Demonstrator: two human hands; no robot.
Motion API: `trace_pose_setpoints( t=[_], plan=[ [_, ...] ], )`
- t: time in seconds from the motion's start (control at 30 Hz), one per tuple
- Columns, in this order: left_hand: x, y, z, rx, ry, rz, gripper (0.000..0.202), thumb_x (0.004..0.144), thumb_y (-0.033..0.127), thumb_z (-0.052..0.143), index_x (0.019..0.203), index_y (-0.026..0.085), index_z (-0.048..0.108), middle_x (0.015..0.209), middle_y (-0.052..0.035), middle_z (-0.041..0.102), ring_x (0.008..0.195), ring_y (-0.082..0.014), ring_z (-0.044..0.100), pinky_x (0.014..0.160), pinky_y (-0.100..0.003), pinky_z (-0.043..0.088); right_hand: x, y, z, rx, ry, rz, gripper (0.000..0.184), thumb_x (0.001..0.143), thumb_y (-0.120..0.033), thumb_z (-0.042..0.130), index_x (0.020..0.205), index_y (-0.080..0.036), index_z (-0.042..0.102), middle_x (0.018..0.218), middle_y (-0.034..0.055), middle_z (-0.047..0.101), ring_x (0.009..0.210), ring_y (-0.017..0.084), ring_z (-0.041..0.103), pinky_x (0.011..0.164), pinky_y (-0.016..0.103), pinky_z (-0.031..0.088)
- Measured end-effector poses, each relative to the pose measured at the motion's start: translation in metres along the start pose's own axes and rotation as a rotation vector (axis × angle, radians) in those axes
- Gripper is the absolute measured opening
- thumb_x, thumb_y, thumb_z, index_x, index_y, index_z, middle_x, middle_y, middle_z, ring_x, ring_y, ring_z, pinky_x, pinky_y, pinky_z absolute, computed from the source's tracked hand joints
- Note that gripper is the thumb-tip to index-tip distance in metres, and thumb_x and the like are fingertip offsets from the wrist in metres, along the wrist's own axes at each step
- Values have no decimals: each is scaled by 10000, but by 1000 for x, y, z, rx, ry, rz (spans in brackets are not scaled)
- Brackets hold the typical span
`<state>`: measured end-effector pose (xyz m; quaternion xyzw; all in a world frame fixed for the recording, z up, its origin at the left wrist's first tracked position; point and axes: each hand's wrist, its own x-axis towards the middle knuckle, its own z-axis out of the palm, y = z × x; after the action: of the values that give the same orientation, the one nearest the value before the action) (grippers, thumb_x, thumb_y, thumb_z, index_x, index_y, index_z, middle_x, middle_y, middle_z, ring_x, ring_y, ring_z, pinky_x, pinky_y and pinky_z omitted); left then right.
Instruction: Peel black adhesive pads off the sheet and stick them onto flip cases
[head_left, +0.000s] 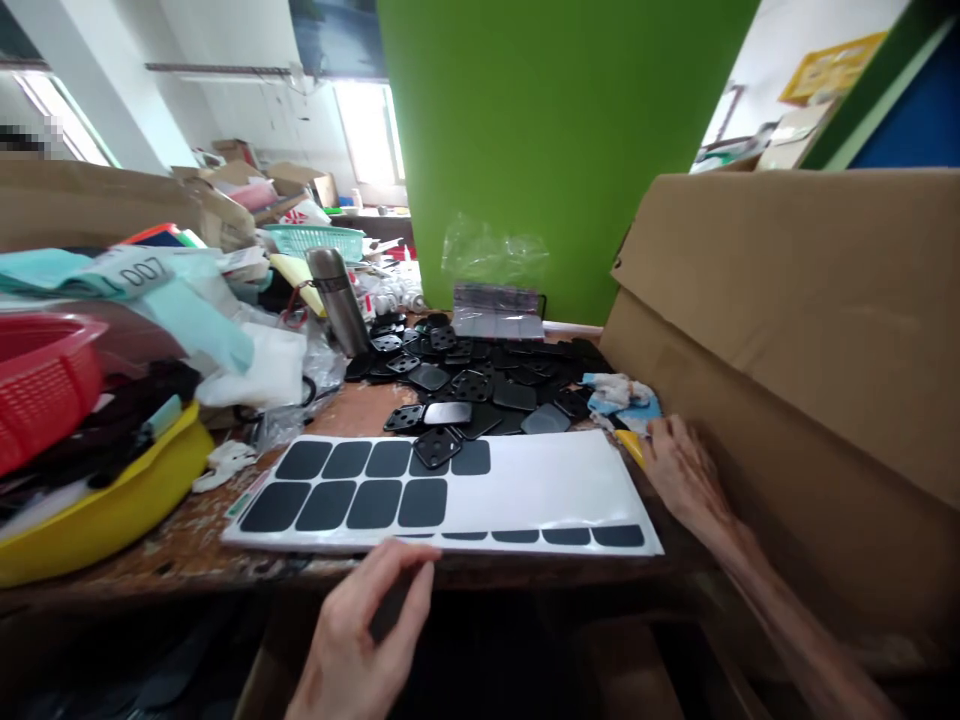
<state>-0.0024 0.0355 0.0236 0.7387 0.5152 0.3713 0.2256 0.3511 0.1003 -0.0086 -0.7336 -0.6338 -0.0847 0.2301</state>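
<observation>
A white backing sheet (540,490) lies on the worn wooden table (360,405), with several black rounded pads (352,485) stuck on its left part. Just below the sheet's near edge, my left hand (360,640) pinches a dark pad (388,612) between thumb and fingers. At the sheet's right corner my right hand (679,470) rests knuckles up, with its fingers curled over a small yellow object (630,446). Behind the sheet is a heap of black plastic plates (480,385) with holes, and one plate (437,446) lies on the sheet.
A big cardboard box (795,340) fills the right side. A yellow basin (112,510) and a red basket (45,380) crowd the left. A steel flask (339,300), a blue and white rag (622,395) and a green wall panel (555,140) stand behind.
</observation>
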Motion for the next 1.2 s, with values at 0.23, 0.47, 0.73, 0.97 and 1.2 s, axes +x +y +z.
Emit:
trace_pose_setpoints(
  t=[0.23,0.47,0.73,0.97,1.2],
  plan=[
    [78,-45,15,499,31,183,343,823,356,477,1101,172,558,1142,-127,552,1112,-280,474,940,-471,357,-18,-111,-19,332,-109,-294,220,908,-252,335,699,-216,392,709,22,499,658,159,485,627,277,393],
    [72,-59,28,599,-35,187,363,848,344,432,1156,177,529,1210,-133,506,1118,-274,460,947,-491,350,-10,-166,17,320,-160,-430,124,898,-199,376,842,-196,487,814,49,538,774,179,519,715,303,439],
    [74,-63,12,638,-40,189,291,844,294,441,1102,228,559,1142,-97,521,1026,-236,494,892,-415,395,-2,-167,37,257,-196,-494,195,829,-220,517,1018,-189,556,1002,77,554,943,227,471,844,383,405],
    [90,-61,11,711,62,89,298,842,240,423,1090,173,574,1115,-147,529,1049,-290,477,876,-472,379,-8,-168,48,219,-196,-461,287,853,-235,478,1135,-196,513,1146,91,537,1028,235,451,873,407,361],
    [69,-58,23,664,48,169,337,845,273,431,1154,208,549,1218,-138,505,1155,-295,424,947,-498,348,-5,-174,34,229,-262,-436,296,856,-217,459,1146,-200,511,1107,102,533,1001,242,443,839,411,366]
  ],
)
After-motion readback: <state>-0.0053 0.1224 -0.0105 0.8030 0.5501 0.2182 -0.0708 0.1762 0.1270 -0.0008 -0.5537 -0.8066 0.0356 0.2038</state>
